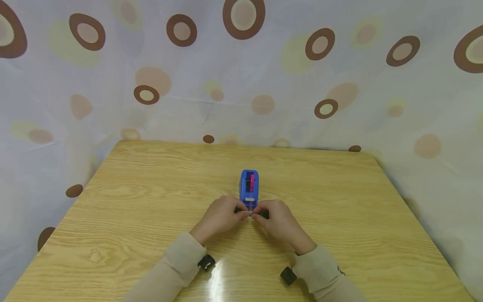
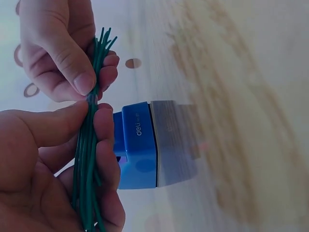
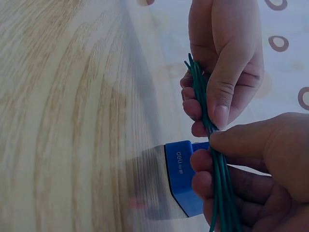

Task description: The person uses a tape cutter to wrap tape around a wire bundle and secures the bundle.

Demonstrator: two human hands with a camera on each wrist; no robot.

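Note:
Both hands pinch a bundle of thin green wires in front of a blue tape dispenser. My left hand curls its thumb and fingers round one length of it. From the other side my right hand grips the bundle, its thumb close to the left thumb. A strip of clear tape runs from the dispenser's cutting edge down to the fingertips. In the left wrist view, clear tape shows on the wires between the two thumbs. Wire ends fan out past the right hand there.
The dispenser stands on a wooden table and carries a roll with a pink core. Behind the table hangs a pale curtain with brown rings and dots. A black wrist device sits at the left cuff, another at the right.

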